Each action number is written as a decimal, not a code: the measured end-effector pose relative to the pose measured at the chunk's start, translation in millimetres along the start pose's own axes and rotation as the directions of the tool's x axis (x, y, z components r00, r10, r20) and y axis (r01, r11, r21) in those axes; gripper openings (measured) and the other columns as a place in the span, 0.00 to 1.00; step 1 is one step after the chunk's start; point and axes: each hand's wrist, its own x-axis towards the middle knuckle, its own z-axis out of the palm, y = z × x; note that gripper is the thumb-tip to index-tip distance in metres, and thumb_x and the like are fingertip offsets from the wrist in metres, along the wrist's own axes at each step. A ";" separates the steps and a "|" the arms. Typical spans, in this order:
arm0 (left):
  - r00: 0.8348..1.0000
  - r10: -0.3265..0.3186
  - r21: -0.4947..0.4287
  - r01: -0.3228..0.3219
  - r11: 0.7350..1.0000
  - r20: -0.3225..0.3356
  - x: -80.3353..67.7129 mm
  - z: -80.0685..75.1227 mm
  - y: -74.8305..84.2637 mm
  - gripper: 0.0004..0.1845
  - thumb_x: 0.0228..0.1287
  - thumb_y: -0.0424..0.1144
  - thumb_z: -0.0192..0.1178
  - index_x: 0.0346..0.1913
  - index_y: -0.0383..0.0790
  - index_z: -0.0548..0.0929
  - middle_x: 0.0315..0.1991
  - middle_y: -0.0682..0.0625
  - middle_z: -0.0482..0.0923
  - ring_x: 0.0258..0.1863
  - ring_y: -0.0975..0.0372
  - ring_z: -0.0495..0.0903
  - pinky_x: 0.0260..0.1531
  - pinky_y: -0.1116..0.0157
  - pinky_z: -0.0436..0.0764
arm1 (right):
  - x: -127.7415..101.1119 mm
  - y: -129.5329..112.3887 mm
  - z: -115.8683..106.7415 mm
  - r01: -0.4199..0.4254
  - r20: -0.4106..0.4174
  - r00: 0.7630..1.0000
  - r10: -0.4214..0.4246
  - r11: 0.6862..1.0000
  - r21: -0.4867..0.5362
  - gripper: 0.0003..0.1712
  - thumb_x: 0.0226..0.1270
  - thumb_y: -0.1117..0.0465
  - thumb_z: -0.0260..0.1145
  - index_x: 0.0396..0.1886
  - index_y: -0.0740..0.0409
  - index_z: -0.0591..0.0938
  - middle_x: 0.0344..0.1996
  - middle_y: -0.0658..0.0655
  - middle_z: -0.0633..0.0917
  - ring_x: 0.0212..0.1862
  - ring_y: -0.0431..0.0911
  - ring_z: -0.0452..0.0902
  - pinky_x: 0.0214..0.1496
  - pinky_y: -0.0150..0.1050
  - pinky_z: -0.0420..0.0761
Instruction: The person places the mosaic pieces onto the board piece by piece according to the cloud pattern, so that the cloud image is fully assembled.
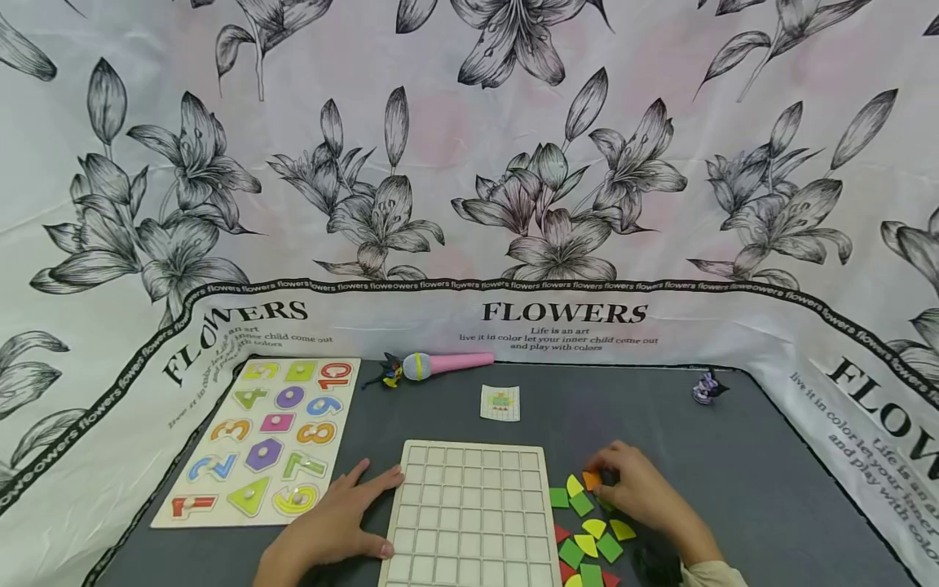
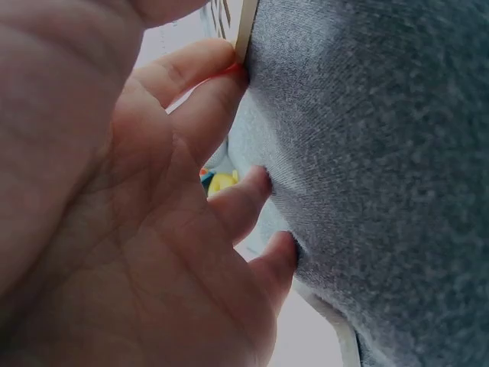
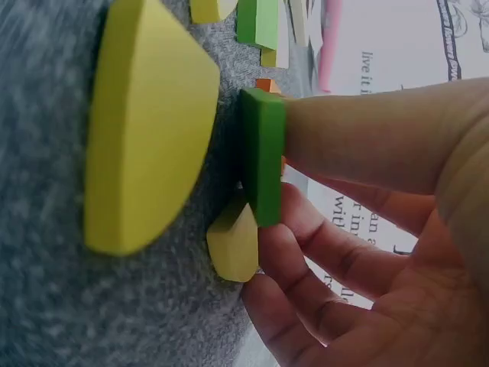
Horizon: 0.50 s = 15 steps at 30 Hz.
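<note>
A pale wooden grid board (image 1: 469, 522) lies in front of me. My left hand (image 1: 330, 522) spreads its fingers along the board's left edge, with thumb and index finger touching it; in the left wrist view, other fingertips (image 2: 258, 180) rest on the grey cloth. My right hand (image 1: 641, 489) is over the loose blocks right of the board, pinching an orange block (image 1: 591, 480) between thumb and fingers. Seen from the right wrist, a green block (image 3: 263, 157) partly hides that orange block, and a yellow quarter-round block (image 3: 153, 138) lies nearer the camera.
Green (image 1: 570, 554), yellow and red blocks lie scattered beside the board. A number-and-shape puzzle board (image 1: 242, 424) is at left. Towards the back are a pink toy microphone (image 1: 458, 363), a small pattern card (image 1: 500, 403) and a small purple-and-black object (image 1: 707, 388). A flower-printed curtain (image 1: 411, 322) surrounds the table.
</note>
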 end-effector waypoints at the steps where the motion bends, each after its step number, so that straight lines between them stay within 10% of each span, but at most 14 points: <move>1: 1.000 0.006 0.001 -0.006 1.000 0.000 0.5 0.1 -0.1 0.54 0.51 0.63 0.82 0.82 0.66 0.69 0.82 0.27 0.53 0.75 0.19 0.49 0.63 0.19 0.57 | 0.4 -0.3 -0.2 -0.002 -0.003 1.000 0.002 1.000 0.009 0.10 0.65 0.70 0.78 0.43 0.56 0.89 0.39 0.50 0.80 0.40 0.46 0.74 0.42 0.47 0.78; 15: 0.999 -0.041 0.012 0.042 0.999 -0.022 -9.3 -6.9 25.5 0.52 0.52 0.55 0.84 0.81 0.58 0.72 0.81 0.30 0.58 0.77 0.23 0.52 0.67 0.21 0.56 | 12.1 -32.3 8.9 0.111 -0.065 0.992 -0.104 0.986 0.128 0.06 0.72 0.69 0.73 0.38 0.56 0.83 0.31 0.46 0.83 0.32 0.39 0.76 0.31 0.37 0.79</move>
